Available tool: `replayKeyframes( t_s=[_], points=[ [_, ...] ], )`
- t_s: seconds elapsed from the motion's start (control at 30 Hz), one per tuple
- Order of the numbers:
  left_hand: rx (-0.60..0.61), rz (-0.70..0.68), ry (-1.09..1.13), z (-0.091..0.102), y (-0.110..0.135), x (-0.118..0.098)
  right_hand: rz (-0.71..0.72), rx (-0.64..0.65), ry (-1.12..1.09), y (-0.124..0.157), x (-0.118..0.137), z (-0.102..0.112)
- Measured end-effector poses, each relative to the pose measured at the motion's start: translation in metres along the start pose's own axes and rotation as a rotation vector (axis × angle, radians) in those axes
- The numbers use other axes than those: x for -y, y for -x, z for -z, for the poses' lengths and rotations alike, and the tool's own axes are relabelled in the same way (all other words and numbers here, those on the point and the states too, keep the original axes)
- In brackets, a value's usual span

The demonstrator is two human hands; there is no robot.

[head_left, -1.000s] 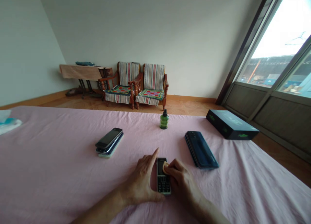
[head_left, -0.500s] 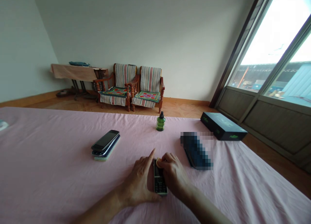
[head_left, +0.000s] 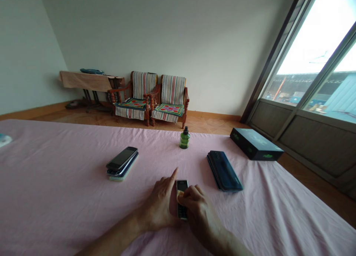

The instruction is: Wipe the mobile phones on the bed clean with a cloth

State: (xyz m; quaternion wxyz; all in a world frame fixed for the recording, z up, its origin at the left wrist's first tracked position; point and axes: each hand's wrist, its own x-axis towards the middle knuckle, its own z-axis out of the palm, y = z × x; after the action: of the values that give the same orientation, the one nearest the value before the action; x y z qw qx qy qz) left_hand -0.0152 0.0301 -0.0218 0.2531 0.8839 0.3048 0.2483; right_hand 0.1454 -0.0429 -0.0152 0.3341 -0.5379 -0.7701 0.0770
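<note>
A small keypad phone [head_left: 182, 185] lies face up on the pink cloth between my hands. Along its left edge rests my left hand [head_left: 158, 206], fingers stretched out and the thumb spread towards the phone's lower end. My right hand [head_left: 197, 208] is closed, pinching a small yellowish pad [head_left: 180, 196] against the phone's face, near where screen and keys meet. Part of the keypad is hidden under the right fingers. What the pad is made of, I cannot make out.
Stacked phones lie to the left [head_left: 122, 159] and more dark phones [head_left: 225, 170] to the right. A green bottle [head_left: 184, 139] with a black top stands ahead. Behind the right stack sits a flat black box [head_left: 256, 144]. Two wooden chairs [head_left: 172, 91] stand beyond the pink-covered surface [head_left: 69, 174].
My right hand has slid the pad down the phone, from the upper screen towards the keys, uncovering more screen. The left hand stays almost in place beside the phone.
</note>
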Motion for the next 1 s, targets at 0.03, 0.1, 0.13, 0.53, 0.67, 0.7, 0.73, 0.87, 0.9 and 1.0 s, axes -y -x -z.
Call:
replayKeyframes(
  t_s=[0.03,0.1,0.13,0.53,0.67,0.7,0.73,0.87,0.9,1.0],
  points=[
    [0.002,0.006,0.007,0.001,0.000,-0.001,-0.004,0.009,0.000,-0.003,-0.001,0.001],
    [0.006,0.019,0.026,0.003,0.000,-0.003,-0.009,0.020,0.016,-0.013,-0.006,0.002],
    [0.009,0.028,0.036,0.004,0.001,-0.004,-0.011,0.021,0.028,-0.019,-0.009,0.002],
    [-0.004,0.035,0.042,0.003,0.002,-0.005,0.020,0.028,-0.070,-0.013,-0.002,-0.007],
    [-0.007,0.047,0.058,0.003,0.001,-0.005,0.022,0.049,-0.108,-0.010,0.001,-0.005],
    [-0.001,0.055,0.064,0.003,0.001,-0.006,0.025,0.051,-0.104,-0.013,0.000,-0.005],
    [0.010,0.062,0.071,0.004,0.000,-0.006,0.029,0.052,-0.095,-0.016,-0.001,-0.005],
    [0.038,0.076,0.086,0.006,-0.001,-0.008,0.033,0.049,-0.043,-0.031,-0.005,-0.010],
    [0.041,0.085,0.084,0.007,-0.001,-0.009,0.018,0.041,-0.033,-0.033,-0.007,-0.011],
    [0.056,0.138,0.068,0.009,0.000,-0.012,-0.072,-0.012,0.016,-0.034,-0.014,-0.009]
  ],
)
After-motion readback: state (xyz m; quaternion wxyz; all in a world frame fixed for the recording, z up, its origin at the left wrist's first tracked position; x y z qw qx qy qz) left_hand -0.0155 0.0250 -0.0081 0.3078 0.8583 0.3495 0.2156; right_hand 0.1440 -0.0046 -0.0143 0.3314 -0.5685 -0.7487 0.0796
